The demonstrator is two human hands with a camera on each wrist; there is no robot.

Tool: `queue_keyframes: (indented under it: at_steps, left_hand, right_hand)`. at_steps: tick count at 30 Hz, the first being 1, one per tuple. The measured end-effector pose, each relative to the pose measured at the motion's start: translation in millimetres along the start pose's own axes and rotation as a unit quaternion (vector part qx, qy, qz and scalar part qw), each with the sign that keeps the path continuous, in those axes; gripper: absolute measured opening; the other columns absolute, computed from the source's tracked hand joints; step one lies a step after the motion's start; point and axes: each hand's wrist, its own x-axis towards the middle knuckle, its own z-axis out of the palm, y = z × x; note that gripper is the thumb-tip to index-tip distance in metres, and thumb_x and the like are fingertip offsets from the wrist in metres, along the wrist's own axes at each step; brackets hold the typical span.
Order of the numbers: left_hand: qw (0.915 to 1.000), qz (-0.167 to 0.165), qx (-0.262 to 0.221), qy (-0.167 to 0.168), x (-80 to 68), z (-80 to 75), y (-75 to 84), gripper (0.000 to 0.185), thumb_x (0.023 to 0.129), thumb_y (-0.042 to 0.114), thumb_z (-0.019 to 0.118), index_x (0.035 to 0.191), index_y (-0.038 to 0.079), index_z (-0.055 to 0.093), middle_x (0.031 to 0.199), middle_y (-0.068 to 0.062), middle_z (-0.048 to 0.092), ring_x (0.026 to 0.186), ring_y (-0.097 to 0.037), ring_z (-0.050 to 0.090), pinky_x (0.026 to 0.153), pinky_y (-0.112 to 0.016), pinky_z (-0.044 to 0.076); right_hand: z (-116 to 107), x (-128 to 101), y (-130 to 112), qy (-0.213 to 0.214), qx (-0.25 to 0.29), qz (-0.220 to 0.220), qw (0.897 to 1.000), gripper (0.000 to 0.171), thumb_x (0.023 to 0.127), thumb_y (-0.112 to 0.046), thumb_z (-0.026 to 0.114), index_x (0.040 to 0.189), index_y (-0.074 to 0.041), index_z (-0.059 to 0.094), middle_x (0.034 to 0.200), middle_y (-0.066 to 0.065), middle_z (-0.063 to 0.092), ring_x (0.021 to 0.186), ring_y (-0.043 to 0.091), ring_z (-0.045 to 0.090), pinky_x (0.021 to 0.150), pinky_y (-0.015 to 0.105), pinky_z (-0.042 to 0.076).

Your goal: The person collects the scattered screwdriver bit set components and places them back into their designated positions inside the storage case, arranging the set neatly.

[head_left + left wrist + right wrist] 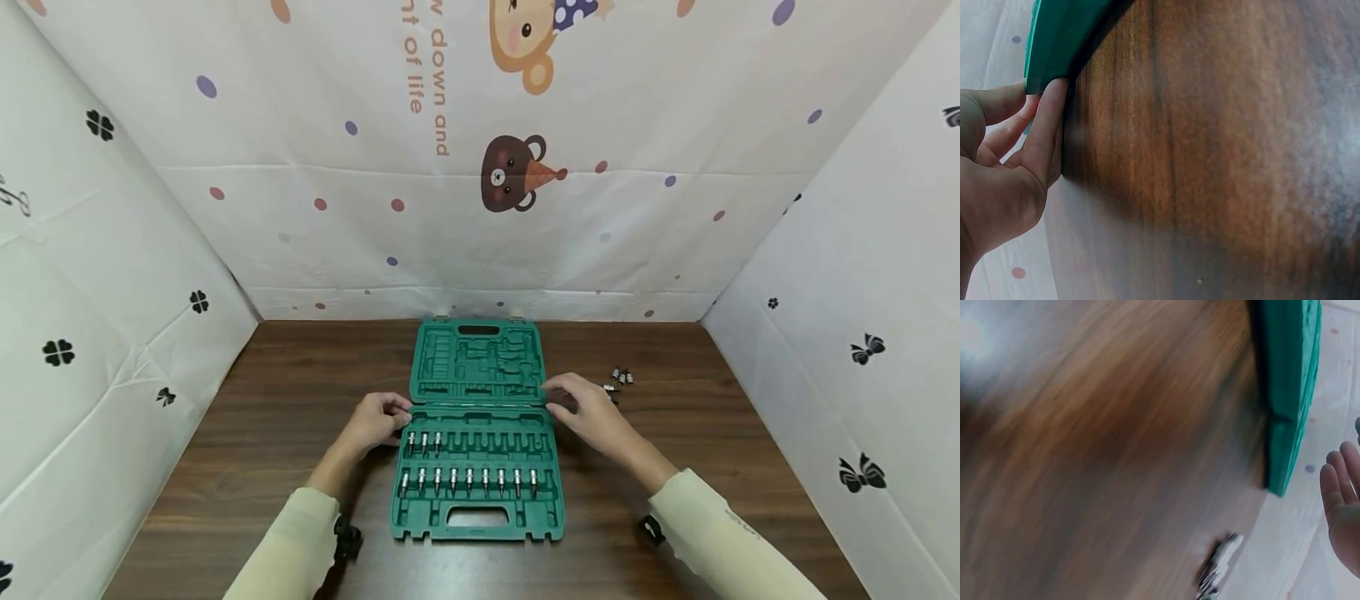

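We see the green tool case (477, 433) lying open flat on the desk (262, 433), lid half away from us, tray half near. Left hand (377, 421) sits at the case's left edge by the hinge line; in the left wrist view its fingers (1047, 119) are curled against the case's edge, thumb on the other side, i.e. pinching it. Right hand (588, 412) hovers at the right edge by the hinge line, fingers relaxed and released; the right wrist view shows the palm apart from the case wall, holding nothing.

Tray holds a near row of socket bits (468, 481) and three more in the far row, just inboard of the left fingers. Loose bits (619, 379) lie on the desk just beyond the right fingers.

Procedure, as we judge it: keep the left-hand pinch firm to steady the case; keep fingertips clear of the hinge gap.

Clearance: bare desk on both sides outboard of each hand. Paper walls (112, 292) enclose left, right and far side; lid's far edge is near the back wall, so little room there. Avoid sweeping the right hand into the loose bits.
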Motion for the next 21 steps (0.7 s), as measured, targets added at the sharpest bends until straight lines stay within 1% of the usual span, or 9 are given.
queue_keyframes:
  at_steps: [2, 10, 17, 19, 21]
  left_hand:
    - [1.0, -0.002, -0.001, 0.0, -0.5, 0.3, -0.7, 0.016, 0.102, -0.001, 0.06, 0.115, -0.003, 0.068, 0.103, -0.017, 0.063, 0.086, -0.023, 0.066, 0.07, -0.04, 0.065]
    - [1.0, -0.005, -0.004, 0.006, -0.2, -0.2, -2.9, 0.015, 0.102, 0.0, 0.06, 0.115, -0.003, 0.069, 0.102, -0.016, 0.063, 0.087, -0.023, 0.065, 0.07, -0.039, 0.065]
    - [1.0, 0.0, 0.001, 0.005, 0.0, 0.3, -1.9, 0.016, 0.102, 0.0, 0.061, 0.115, -0.003, 0.069, 0.103, -0.017, 0.063, 0.087, -0.023, 0.065, 0.071, -0.041, 0.065]
    - [1.0, 0.002, 0.002, 0.004, 0.2, 0.5, -1.7, 0.016, 0.102, 0.001, 0.061, 0.115, -0.002, 0.069, 0.103, -0.017, 0.063, 0.088, -0.023, 0.066, 0.071, -0.041, 0.065]
    - [1.0, 0.003, 0.002, 0.004, 0.2, 0.7, -1.4, 0.016, 0.102, 0.0, 0.061, 0.115, -0.002, 0.069, 0.103, -0.017, 0.063, 0.088, -0.023, 0.066, 0.071, -0.041, 0.065]
  right_hand:
    - [-3, -4, 5, 0.008, -0.008, 0.006, 1.0, 0.032, 0.098, -0.013, 0.073, 0.129, -0.009, 0.067, 0.126, 0.006, 0.067, 0.106, 0.025, 0.07, 0.087, 0.043, 0.061]
    - [-15, -14, 24, 0.036, -0.038, 0.038, 0.998, 0.038, 0.095, -0.015, 0.077, 0.131, -0.009, 0.065, 0.126, 0.01, 0.067, 0.11, 0.03, 0.068, 0.089, 0.049, 0.06]
    - [-26, -19, 41, 0.042, -0.06, 0.047, 0.996, 0.041, 0.093, -0.012, 0.079, 0.131, -0.007, 0.065, 0.125, 0.012, 0.068, 0.114, 0.032, 0.066, 0.092, 0.052, 0.058]
    - [-28, -20, 46, 0.038, -0.066, 0.054, 0.996, 0.041, 0.092, -0.012, 0.08, 0.131, -0.006, 0.065, 0.125, 0.012, 0.069, 0.118, 0.034, 0.065, 0.101, 0.055, 0.054]
    - [-31, -22, 51, 0.032, -0.074, 0.066, 0.995, 0.041, 0.092, -0.013, 0.079, 0.13, -0.006, 0.065, 0.125, 0.013, 0.069, 0.126, 0.039, 0.061, 0.11, 0.06, 0.047]
